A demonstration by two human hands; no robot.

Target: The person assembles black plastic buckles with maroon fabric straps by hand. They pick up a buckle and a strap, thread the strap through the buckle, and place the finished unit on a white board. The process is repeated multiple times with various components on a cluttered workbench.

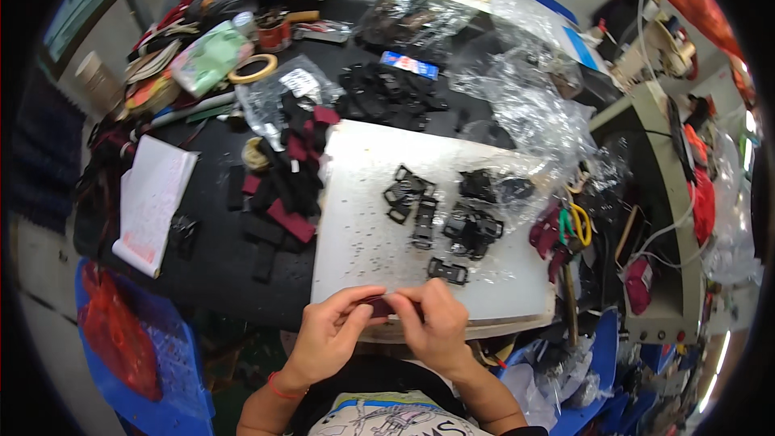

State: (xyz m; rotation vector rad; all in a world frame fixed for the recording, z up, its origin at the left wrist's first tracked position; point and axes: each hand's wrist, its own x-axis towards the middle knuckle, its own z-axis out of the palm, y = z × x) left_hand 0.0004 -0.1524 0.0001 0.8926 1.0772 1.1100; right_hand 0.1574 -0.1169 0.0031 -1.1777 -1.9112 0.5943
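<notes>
Both hands meet at the near edge of a white board [355, 194]. My left hand [335, 329] pinches a small maroon strip [379, 305], perhaps fabric, between thumb and fingers. At the strip's right end, the closed thumb and fingertips of my right hand [434, 324] grip it too. Just beyond the right hand lies a black plastic buckle [447, 271]. Farther up the board are another black buckle [423, 222], an open-framed black piece [408, 190] and a heap of black buckles [473, 230] on clear plastic.
Maroon and black strips [291, 220] lie left of the board, near an open notebook [153, 202]. Black parts [383, 93] are piled behind it. Crumpled clear plastic [525, 97] spreads at the back right. Yellow-handled scissors [580, 224] sit on the right. Blue chairs [149, 339] flank me.
</notes>
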